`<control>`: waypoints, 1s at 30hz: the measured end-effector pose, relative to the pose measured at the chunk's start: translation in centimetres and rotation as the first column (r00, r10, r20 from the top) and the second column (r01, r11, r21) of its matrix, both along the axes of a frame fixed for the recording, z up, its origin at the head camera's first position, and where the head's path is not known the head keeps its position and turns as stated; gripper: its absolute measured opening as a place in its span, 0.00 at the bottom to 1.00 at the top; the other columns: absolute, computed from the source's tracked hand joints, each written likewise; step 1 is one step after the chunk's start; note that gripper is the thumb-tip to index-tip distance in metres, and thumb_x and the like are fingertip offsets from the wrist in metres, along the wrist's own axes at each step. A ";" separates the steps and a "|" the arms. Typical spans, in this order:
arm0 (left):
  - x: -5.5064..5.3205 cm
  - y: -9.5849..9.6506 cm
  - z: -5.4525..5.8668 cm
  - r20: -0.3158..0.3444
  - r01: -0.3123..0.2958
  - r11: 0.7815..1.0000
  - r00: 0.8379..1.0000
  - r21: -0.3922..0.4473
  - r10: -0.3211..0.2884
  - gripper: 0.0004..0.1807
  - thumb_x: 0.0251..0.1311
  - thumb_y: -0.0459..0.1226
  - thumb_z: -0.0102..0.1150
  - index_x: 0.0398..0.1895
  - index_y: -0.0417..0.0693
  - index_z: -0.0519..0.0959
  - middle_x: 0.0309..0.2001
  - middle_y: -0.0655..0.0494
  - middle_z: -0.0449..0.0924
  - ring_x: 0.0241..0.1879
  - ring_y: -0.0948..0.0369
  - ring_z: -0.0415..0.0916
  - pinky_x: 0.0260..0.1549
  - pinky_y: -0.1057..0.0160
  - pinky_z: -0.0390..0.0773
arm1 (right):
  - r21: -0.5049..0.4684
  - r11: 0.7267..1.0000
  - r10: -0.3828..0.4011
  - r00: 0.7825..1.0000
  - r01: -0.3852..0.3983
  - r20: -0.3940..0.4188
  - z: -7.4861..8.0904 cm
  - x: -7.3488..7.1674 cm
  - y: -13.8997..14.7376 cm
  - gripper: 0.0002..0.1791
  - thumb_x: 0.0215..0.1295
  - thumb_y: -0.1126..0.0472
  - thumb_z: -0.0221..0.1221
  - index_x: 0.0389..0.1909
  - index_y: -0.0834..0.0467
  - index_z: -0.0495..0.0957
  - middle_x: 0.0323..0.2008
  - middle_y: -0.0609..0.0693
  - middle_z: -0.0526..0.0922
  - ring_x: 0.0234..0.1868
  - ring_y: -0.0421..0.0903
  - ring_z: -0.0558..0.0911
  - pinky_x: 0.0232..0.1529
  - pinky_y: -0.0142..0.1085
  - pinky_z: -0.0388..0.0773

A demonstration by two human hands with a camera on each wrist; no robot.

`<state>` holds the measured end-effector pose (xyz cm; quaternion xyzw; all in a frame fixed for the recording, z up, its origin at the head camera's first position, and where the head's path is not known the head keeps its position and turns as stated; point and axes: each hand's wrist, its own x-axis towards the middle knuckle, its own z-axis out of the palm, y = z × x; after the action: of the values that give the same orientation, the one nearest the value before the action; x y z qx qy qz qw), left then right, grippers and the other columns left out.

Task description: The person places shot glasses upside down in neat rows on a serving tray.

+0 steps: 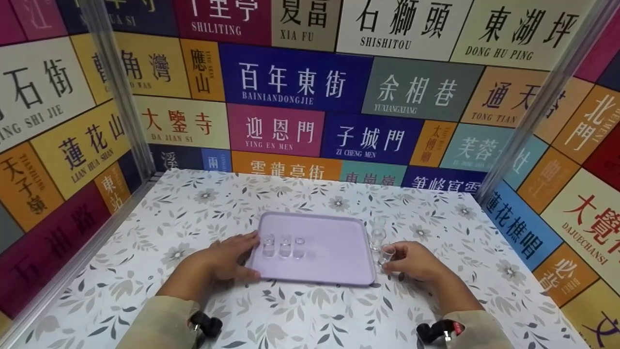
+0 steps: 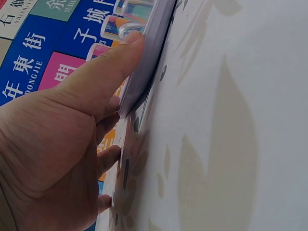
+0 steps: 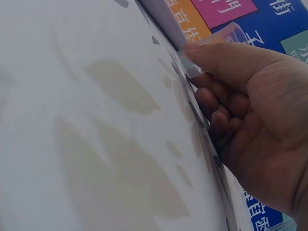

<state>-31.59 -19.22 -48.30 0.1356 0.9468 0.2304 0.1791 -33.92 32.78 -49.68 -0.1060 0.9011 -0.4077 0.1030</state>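
Note:
A light purple tray [image 1: 334, 249] lies on the table. Three small clear shot glasses stand in a row on its left half: a left one [image 1: 268, 247], a middle one [image 1: 286, 248] and a right one [image 1: 299, 249]. At the tray's left edge is my left hand [image 1: 218, 259], spread, with its thumb against the rim and its other fingertips by the tray's side. My right hand [image 1: 416, 261] pinches another clear shot glass [image 1: 387, 254] just outside the tray's right edge. That glass is upright, seen between thumb and fingers in the right wrist view.
More clear glasses [image 1: 378, 235] stand beside the tray's right edge, behind my right hand; their number is hard to make out. A floral cloth [image 1: 193, 223] covers the table. Sign-covered walls [image 1: 295, 77] enclose the back and sides.

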 end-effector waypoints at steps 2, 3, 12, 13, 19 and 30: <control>0.0 0.0 0.1 0.001 0.001 1.000 1.000 0.004 -0.001 0.60 0.53 0.69 0.73 0.87 0.73 0.53 0.88 0.75 0.41 0.90 0.52 0.38 0.85 0.31 0.34 | 0.005 1.000 -0.006 1.000 0.006 -0.012 0.1 0.0 0.0 0.27 0.59 0.54 0.78 0.58 0.58 0.86 0.37 0.49 0.90 0.33 0.41 0.84 0.34 0.32 0.83; 0.0 0.0 0.1 0.001 0.001 1.000 1.000 0.005 -0.001 0.60 0.53 0.69 0.73 0.87 0.73 0.53 0.88 0.75 0.41 0.90 0.52 0.38 0.85 0.31 0.33 | 0.009 1.000 -0.012 1.000 0.012 -0.018 0.2 0.0 0.1 0.27 0.60 0.54 0.78 0.59 0.58 0.86 0.38 0.49 0.90 0.35 0.41 0.84 0.35 0.32 0.83; 0.1 0.1 0.0 -0.009 0.004 1.000 1.000 0.024 -0.004 0.61 0.52 0.68 0.74 0.87 0.72 0.53 0.88 0.73 0.41 0.89 0.50 0.39 0.85 0.30 0.33 | -0.071 0.997 -0.026 0.999 0.024 -0.020 1.1 0.2 0.1 0.29 0.62 0.54 0.76 0.62 0.59 0.83 0.42 0.52 0.89 0.41 0.44 0.85 0.44 0.35 0.87; 0.1 0.1 -0.1 -0.010 0.005 1.000 1.000 0.024 -0.005 0.61 0.52 0.68 0.74 0.87 0.72 0.53 0.88 0.73 0.41 0.89 0.50 0.39 0.85 0.30 0.33 | -0.099 0.995 -0.022 1.000 0.020 -0.017 1.2 0.2 0.0 0.29 0.62 0.55 0.77 0.62 0.60 0.82 0.41 0.53 0.89 0.40 0.45 0.86 0.43 0.36 0.88; 0.1 0.2 -0.1 0.000 0.001 1.000 1.000 0.016 -0.001 0.60 0.54 0.67 0.74 0.87 0.72 0.53 0.89 0.73 0.41 0.89 0.50 0.38 0.85 0.30 0.34 | -0.200 0.980 -0.004 1.000 -0.002 -0.031 2.4 0.4 -1.1 0.28 0.62 0.59 0.77 0.59 0.66 0.79 0.39 0.53 0.88 0.37 0.46 0.87 0.39 0.37 0.89; 0.2 0.3 0.1 0.015 -0.015 1.000 1.000 -0.005 0.015 0.61 0.53 0.68 0.73 0.87 0.71 0.52 0.89 0.70 0.41 0.89 0.48 0.38 0.85 0.30 0.33 | -0.283 0.958 -0.064 0.996 0.043 -0.066 3.6 -0.3 -3.3 0.26 0.63 0.58 0.76 0.60 0.62 0.84 0.44 0.49 0.88 0.45 0.42 0.84 0.45 0.30 0.87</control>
<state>-31.42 -18.96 -48.17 0.1261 0.9470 0.2306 0.1848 -34.20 29.44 -46.05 -0.1102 0.8399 -0.5298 0.0420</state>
